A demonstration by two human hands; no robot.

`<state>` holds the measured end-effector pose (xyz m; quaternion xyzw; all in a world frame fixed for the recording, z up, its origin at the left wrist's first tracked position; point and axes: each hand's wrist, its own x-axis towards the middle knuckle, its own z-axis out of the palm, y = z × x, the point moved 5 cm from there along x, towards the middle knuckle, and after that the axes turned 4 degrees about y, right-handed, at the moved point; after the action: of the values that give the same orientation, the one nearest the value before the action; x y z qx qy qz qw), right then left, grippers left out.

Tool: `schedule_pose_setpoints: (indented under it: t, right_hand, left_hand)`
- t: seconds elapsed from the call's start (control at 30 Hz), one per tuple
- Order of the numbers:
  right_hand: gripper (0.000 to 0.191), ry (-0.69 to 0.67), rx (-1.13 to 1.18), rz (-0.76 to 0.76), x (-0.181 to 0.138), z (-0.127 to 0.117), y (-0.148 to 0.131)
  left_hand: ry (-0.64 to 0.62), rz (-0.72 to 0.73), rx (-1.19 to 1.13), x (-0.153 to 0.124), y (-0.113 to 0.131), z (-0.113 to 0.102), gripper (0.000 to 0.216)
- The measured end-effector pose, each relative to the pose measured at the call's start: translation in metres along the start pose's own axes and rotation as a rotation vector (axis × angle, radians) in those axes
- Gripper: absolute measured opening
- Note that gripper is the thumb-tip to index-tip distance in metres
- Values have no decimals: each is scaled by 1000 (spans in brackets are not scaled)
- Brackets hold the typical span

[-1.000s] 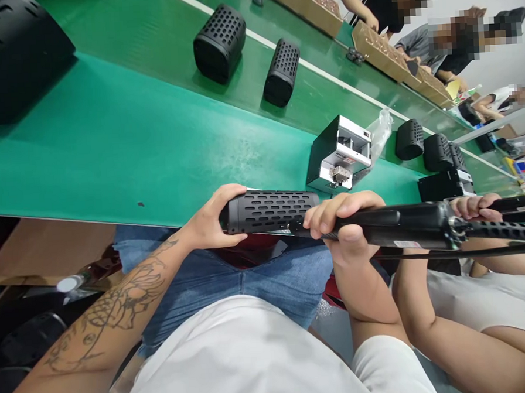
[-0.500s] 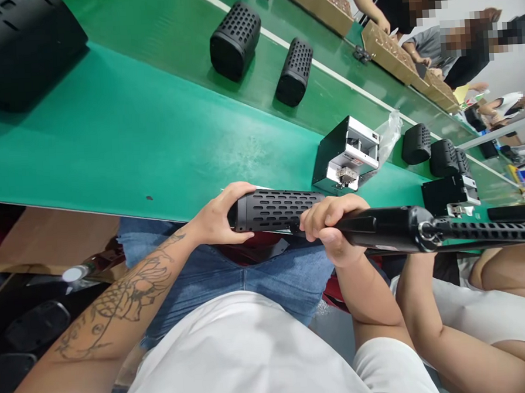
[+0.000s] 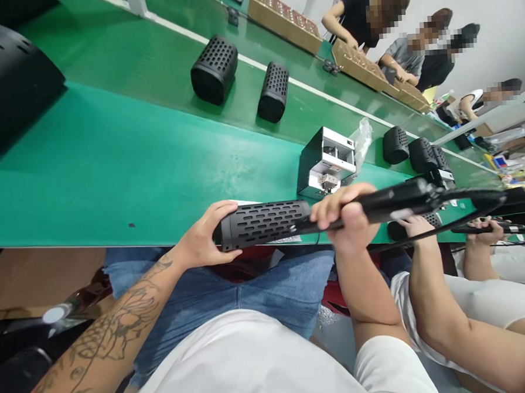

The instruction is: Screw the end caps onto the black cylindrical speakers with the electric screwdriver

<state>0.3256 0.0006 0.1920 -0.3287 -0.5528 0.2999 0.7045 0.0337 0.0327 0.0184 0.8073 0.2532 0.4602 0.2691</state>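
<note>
Casing at frame centre sits clamped by fingers of the left hand, seemingly steadied for the driver gripped in the right hand.

The slotted housing looked matt plastic, the handheld tool smooth, shinier plastic, the surface smooth and faintly glossy.

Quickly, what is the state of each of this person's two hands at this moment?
Left hand: closed on one end of the black slotted housing.
Right hand: closed around a black handheld tool.
</note>
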Motion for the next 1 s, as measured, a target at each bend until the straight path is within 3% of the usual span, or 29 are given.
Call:
schedule_pose_setpoints:
  t: [0.1, 0.17, 0.33, 0.47, 0.57, 0.63, 0.7, 0.8, 0.9, 1.0]
  right_hand:
    - [44, 332, -258, -122, 44, -57, 7]
    - [45, 415, -385, -166, 67, -86, 20]
    - [49, 378, -390, -42, 77, -114, 56]
    - [50, 369, -353, 2, 65, -111, 49]
    - [43, 355, -290, 7, 56, -92, 26]
    - [41, 337, -196, -41, 46, -67, 4]
    - [36, 259, -65, -79, 32, -31, -17]
    - [26, 10, 116, -28, 6, 34, -34]
    - [23, -216, 190, 38, -17, 84, -29]
    - [25, -295, 200, 98, -30, 103, -8]
  left_hand:
    - [-5, -2, 7, -3, -2, 1, 111]
    - [-11, -14, 13, -4, -4, 2, 113]
    - [-14, -44, 27, -3, -7, 2, 118]
    - [-14, -37, 7, -1, -4, 2, 116]
    - [-15, -27, 2, 2, -2, 2, 116]
    - [-15, -20, -8, 4, 0, 2, 116]
    - [-20, -13, -27, 5, 2, 2, 114]
    - [-32, -27, -39, 7, 4, 3, 113]
    - [-31, -42, -48, 7, 5, 4, 113]
    - [-18, -46, -57, 6, 6, 6, 110]
